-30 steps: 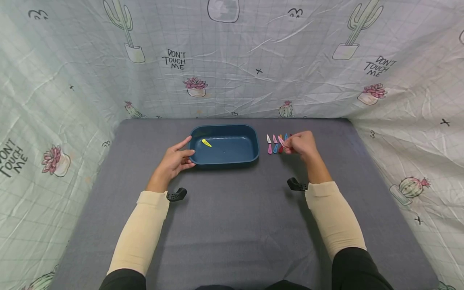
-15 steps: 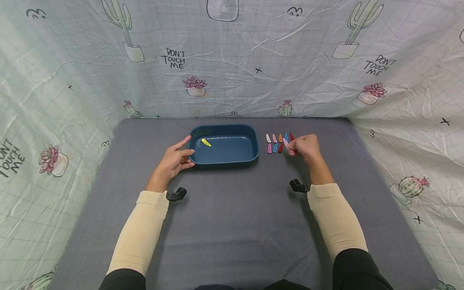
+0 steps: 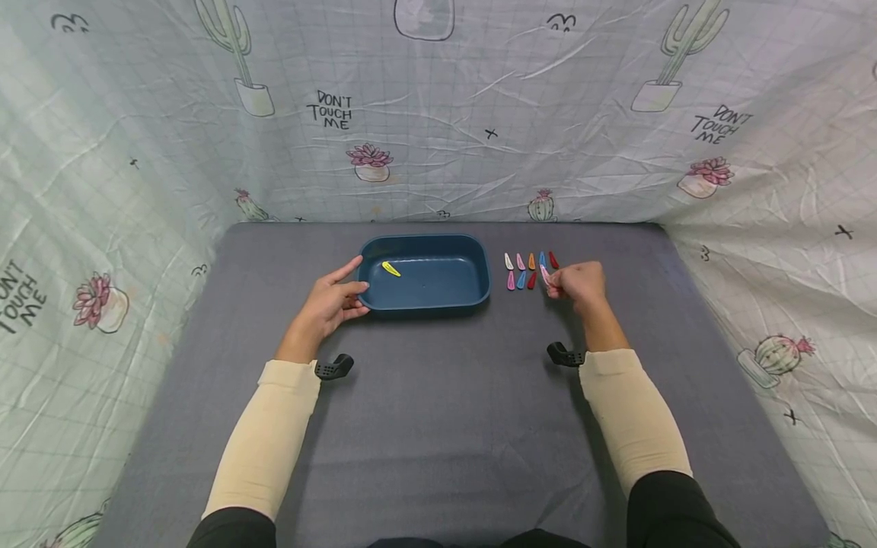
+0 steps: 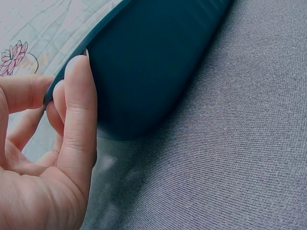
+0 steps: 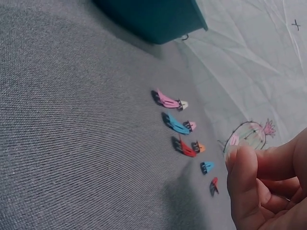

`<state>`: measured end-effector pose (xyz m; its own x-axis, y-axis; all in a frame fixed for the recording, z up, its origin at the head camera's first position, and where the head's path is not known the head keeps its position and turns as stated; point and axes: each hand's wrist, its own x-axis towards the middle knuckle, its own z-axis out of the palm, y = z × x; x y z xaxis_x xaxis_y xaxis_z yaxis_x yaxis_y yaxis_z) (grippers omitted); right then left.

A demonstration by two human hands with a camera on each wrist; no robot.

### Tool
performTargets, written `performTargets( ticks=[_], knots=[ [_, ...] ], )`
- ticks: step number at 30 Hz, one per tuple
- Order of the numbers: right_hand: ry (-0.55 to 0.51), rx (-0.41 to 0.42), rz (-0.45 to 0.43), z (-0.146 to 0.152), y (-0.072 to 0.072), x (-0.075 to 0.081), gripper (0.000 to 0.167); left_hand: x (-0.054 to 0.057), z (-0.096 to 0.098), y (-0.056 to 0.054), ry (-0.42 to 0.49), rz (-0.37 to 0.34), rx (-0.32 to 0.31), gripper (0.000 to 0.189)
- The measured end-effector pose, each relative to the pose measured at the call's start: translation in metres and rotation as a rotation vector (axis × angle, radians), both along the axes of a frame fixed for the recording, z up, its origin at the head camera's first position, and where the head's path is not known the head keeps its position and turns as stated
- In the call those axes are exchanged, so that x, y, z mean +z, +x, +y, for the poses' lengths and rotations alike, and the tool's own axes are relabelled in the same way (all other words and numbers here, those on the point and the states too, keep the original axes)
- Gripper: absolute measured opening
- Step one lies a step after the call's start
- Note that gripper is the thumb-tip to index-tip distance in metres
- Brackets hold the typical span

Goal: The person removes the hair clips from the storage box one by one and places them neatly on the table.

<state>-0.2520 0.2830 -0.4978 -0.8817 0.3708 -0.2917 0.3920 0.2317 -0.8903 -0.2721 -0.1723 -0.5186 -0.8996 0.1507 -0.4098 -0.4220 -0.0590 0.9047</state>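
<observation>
My left hand (image 3: 327, 303) holds the left end of a dark blue tray (image 3: 423, 306), its thumb (image 4: 79, 112) lying against the outer wall in the left wrist view. Inside the tray lies one yellow snap hair clip (image 3: 391, 269). To the tray's right, my right hand (image 3: 581, 285) pinches a pink hair clip (image 3: 544, 272) between thumb and fingertips; in the right wrist view only its end (image 5: 233, 140) shows above them. Beside it, hair clips lie in two rows: a white clip (image 3: 508, 262), an orange clip (image 3: 531, 261) and others behind, a blue clip (image 3: 521, 281) and others in front.
A grey cloth (image 3: 425, 411) covers the table. A printed curtain (image 3: 438, 137) hangs along the back and both sides of it. At the far right of the back row lies a dark red clip (image 3: 553, 259), close to my right hand.
My right hand has shifted right along the rows with the pink clip, uncovering clips of the back row. The clip now stands more lengthwise. The left hand and tray have stayed put.
</observation>
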Motion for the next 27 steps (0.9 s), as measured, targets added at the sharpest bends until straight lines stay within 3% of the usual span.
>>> performTargets(
  ticks=[15, 27],
  knots=[
    [-0.042, -0.041, 0.001, 0.006, -0.004, -0.012, 0.011, 0.000, -0.001, 0.000, 0.006, -0.008, -0.003, 0.067],
    [-0.005, -0.029, -0.002, 0.007, -0.005, -0.019, 0.018, -0.002, -0.001, -0.002, 0.004, -0.010, -0.008, 0.066]
  ],
)
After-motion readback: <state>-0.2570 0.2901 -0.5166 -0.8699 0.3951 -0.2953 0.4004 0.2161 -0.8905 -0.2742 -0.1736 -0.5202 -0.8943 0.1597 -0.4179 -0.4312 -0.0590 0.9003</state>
